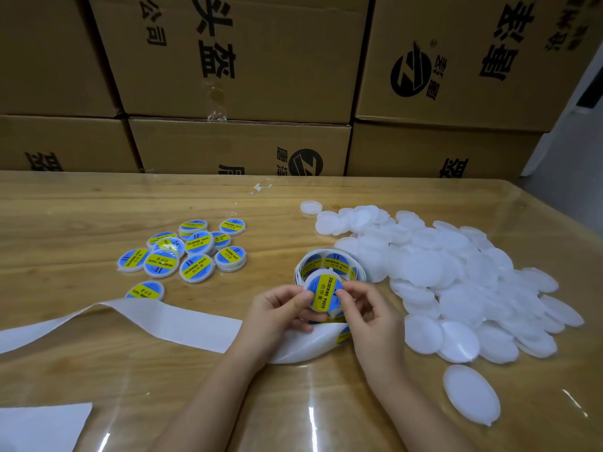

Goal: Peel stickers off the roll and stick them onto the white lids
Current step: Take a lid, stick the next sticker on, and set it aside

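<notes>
We pinch one white lid [321, 293] between left hand [280, 309] and right hand [365, 308], fingers curled on its rim. Its blue-yellow sticker [323, 291] reads "SOLDERING PASTE".

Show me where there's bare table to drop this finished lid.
Bare wood lies between the labelled lids and the sticker roll, and along the far edge below the cardboard boxes. Crowded: the right side under the plain lid heap, and the near left, crossed by the backing strip. The finished lid is nearest the first gap.
</notes>
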`<move>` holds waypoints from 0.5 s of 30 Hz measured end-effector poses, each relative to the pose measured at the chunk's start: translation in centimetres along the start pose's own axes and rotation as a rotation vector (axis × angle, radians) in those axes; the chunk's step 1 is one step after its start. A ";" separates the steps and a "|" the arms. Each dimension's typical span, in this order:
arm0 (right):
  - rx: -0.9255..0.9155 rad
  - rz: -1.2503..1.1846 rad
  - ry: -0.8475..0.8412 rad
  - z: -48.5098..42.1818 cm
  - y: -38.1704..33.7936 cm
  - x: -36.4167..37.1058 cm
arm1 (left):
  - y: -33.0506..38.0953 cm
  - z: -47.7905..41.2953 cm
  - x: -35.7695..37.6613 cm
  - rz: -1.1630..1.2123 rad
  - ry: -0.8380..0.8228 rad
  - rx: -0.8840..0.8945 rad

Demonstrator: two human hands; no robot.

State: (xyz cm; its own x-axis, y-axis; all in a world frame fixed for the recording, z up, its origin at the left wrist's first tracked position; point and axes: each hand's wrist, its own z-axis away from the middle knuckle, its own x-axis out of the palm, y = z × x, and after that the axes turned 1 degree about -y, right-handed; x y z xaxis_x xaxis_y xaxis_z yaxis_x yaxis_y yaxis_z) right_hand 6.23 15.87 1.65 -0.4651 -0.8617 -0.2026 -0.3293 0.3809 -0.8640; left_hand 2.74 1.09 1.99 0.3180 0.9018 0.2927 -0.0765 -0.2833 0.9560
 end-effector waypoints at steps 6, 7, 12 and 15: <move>-0.019 0.005 0.006 0.0 -0.1 -0.1 | 0.0 -0.1 0.0 -0.007 -0.004 0.012; -0.018 0.007 0.007 0.0 0.0 -0.1 | 0.0 -0.1 -0.1 -0.012 -0.003 0.012; -0.004 0.006 0.002 -0.1 0.2 0.0 | 0.0 -0.1 -0.1 -0.021 0.002 0.017; -0.002 -0.002 0.003 -0.1 0.2 0.0 | 0.0 -0.1 -0.1 -0.020 -0.001 0.022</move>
State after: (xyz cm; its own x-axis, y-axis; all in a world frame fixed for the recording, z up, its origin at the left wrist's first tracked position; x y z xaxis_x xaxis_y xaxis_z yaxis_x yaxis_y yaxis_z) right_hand 6.13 16.02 1.49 -0.4668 -0.8616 -0.1996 -0.3315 0.3797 -0.8637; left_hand 2.59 1.07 1.95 0.3206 0.9068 0.2737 -0.0492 -0.2726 0.9609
